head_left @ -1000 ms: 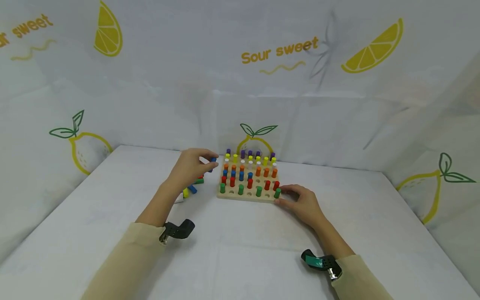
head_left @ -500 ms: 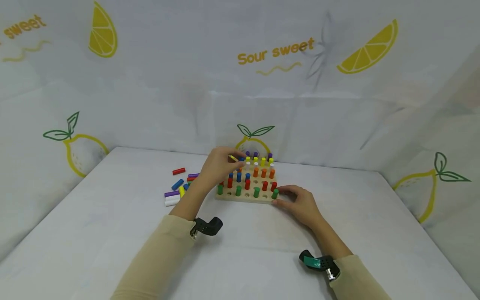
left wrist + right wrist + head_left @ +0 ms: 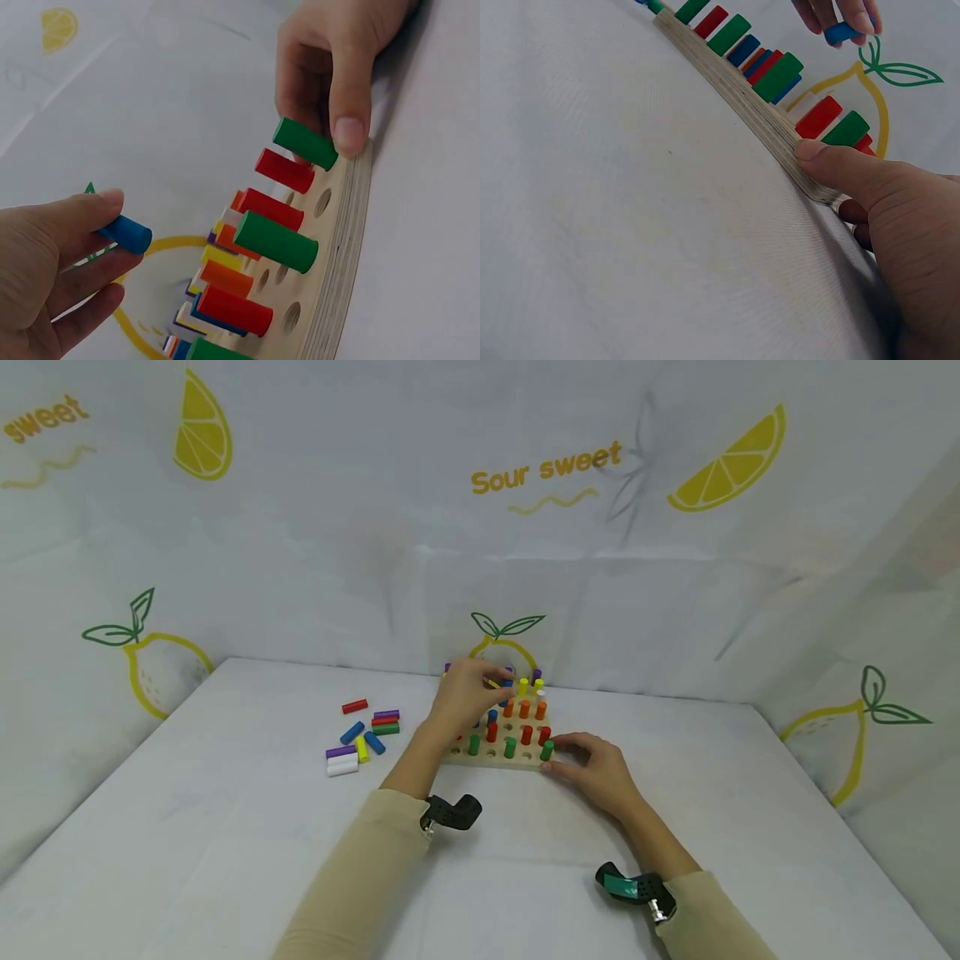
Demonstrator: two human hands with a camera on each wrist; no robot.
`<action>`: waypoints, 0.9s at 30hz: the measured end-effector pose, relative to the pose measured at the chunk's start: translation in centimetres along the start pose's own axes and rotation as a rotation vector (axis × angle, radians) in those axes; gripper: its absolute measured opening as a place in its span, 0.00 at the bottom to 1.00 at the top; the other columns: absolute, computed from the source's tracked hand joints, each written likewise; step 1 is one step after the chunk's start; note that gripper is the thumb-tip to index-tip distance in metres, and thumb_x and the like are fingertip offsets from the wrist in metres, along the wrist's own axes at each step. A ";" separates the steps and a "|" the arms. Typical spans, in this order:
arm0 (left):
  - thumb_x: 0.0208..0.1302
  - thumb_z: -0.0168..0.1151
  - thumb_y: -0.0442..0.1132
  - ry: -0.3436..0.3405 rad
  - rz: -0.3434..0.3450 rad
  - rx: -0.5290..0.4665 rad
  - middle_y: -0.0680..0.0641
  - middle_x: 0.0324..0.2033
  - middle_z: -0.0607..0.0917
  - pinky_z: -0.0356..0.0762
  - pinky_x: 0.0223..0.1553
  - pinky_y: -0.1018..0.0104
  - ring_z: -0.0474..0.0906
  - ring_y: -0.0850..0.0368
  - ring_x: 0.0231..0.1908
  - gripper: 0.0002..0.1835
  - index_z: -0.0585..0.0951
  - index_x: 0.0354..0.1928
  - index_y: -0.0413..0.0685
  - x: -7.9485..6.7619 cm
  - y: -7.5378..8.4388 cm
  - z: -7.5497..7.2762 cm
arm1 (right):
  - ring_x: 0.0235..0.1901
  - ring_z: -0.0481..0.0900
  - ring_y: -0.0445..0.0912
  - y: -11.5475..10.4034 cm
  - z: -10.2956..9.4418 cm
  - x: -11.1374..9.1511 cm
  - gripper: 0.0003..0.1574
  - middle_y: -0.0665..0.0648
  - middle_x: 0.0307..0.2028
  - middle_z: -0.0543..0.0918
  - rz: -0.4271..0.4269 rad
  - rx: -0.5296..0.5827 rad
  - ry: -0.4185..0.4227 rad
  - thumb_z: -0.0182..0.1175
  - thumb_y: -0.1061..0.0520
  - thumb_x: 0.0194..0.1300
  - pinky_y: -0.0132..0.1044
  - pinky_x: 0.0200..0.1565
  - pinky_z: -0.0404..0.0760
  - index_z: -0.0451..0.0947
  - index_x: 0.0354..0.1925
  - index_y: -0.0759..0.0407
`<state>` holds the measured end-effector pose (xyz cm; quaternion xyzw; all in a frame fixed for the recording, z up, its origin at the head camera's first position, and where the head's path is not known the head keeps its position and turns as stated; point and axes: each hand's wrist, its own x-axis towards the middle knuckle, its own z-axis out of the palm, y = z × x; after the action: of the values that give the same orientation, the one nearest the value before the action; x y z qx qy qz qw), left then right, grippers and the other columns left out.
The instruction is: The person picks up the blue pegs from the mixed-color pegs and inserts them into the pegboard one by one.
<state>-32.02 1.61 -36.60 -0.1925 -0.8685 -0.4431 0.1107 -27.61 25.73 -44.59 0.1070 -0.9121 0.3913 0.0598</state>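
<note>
A wooden pegboard (image 3: 486, 762) stands on the table with rows of coloured pegs upright in it. My left hand (image 3: 461, 697) is above the board and pinches a blue peg (image 3: 132, 235) between thumb and fingers. In the left wrist view that peg is tilted and apart from the board. My right hand (image 3: 596, 772) holds the board's near right corner, its thumb on the front edge (image 3: 784, 146). A green peg (image 3: 547, 750) stands beside that thumb. Bare holes (image 3: 292, 318) show in the front rows. The left hand hides much of the board's left part in the head view.
Several loose pegs lie left of the board, among them a red peg (image 3: 355, 706), a blue peg (image 3: 352, 732), a yellow peg (image 3: 362, 748) and a white peg (image 3: 342, 769). A white cloth with printed lemons (image 3: 506, 652) hangs behind the table.
My left hand has carried the blue peg rightward from beside the board to above it, which uncovers the loose pegs. The right hand keeps its hold on the corner.
</note>
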 end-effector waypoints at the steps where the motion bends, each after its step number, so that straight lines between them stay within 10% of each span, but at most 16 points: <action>1: 0.64 0.71 0.41 -0.006 -0.007 -0.009 0.49 0.44 0.90 0.86 0.42 0.65 0.87 0.54 0.42 0.13 0.88 0.49 0.47 0.0 0.1 0.2 | 0.63 0.78 0.57 0.0 0.0 -0.1 0.33 0.59 0.56 0.85 -0.003 0.001 0.000 0.74 0.46 0.59 0.56 0.68 0.73 0.81 0.58 0.58; 18: 0.63 0.72 0.44 -0.036 -0.008 0.057 0.50 0.41 0.91 0.83 0.36 0.68 0.89 0.54 0.41 0.14 0.88 0.49 0.48 0.3 -0.3 1.9 | 0.62 0.79 0.57 0.2 -0.1 -0.1 0.31 0.58 0.56 0.86 -0.015 -0.022 0.001 0.74 0.45 0.59 0.56 0.67 0.74 0.82 0.57 0.57; 27: 0.65 0.70 0.46 -0.030 -0.044 0.123 0.50 0.42 0.91 0.82 0.48 0.60 0.85 0.55 0.44 0.15 0.88 0.51 0.50 0.2 -1.1 2.5 | 0.62 0.78 0.57 0.0 -0.1 0.0 0.30 0.59 0.56 0.86 -0.016 -0.013 -0.001 0.74 0.47 0.59 0.57 0.67 0.74 0.82 0.56 0.57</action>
<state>-32.77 3.13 -38.80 -0.1730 -0.8997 -0.3881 0.0996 -27.58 25.76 -44.51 0.1142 -0.9136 0.3850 0.0632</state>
